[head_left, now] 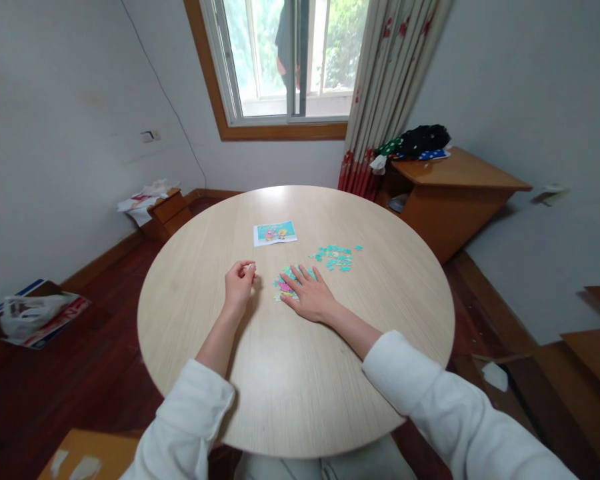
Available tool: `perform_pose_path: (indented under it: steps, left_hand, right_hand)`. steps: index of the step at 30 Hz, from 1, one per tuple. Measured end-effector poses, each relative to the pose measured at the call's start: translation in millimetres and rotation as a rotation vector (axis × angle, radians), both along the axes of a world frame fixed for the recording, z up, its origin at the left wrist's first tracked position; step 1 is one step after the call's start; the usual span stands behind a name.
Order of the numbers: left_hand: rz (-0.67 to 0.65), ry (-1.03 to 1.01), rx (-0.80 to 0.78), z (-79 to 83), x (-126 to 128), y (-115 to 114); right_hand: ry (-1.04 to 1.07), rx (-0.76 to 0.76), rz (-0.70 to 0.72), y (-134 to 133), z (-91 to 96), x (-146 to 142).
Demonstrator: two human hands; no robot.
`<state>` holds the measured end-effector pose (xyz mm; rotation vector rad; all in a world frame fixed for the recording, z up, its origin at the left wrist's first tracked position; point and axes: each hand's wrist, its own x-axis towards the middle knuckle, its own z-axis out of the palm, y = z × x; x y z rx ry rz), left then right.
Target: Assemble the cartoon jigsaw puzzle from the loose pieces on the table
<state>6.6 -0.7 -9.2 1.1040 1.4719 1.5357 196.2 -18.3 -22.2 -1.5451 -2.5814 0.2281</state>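
Observation:
A round light-wood table (pixel 290 373) fills the middle of the view. My right hand (pixel 312 296) lies flat with fingers spread on a partly joined puzzle (pixel 282 286) of teal and pink pieces. Just left of the puzzle, my left hand (pixel 239 283) is raised slightly, its fingers pinched on a small pale puzzle piece (pixel 251 268). Several loose teal pieces (pixel 336 257) lie scattered beyond my right hand. A reference picture card (pixel 275 233) rests flat farther back on the table.
A wooden desk (pixel 450 190) with dark cloth on it stands at the right by a curtain (pixel 385 100). A window (pixel 285 60) is behind. A small low cabinet (pixel 167 212) with papers and a plastic bag (pixel 27 313) sit on the floor at left.

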Motion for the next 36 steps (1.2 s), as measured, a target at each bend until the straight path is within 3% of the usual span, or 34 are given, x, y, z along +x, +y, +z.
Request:
perform_pose_path:
  steps: [12, 29, 36]
  left_hand:
    - [0.01, -0.108, -0.022, -9.7, -4, 4]
    - [-0.11, -0.146, -0.074, -13.1, -2, 4]
    - [-0.131, -0.147, -0.073, -13.6, -2, 3]
  right_hand:
    - [0.004, -0.023, 0.044, -27, 0.9, 6]
    - [0.035, -0.061, 0.119, -85, 3.0, 21]
    - [0.061, -0.055, 0.124, -95, 0.1, 24]
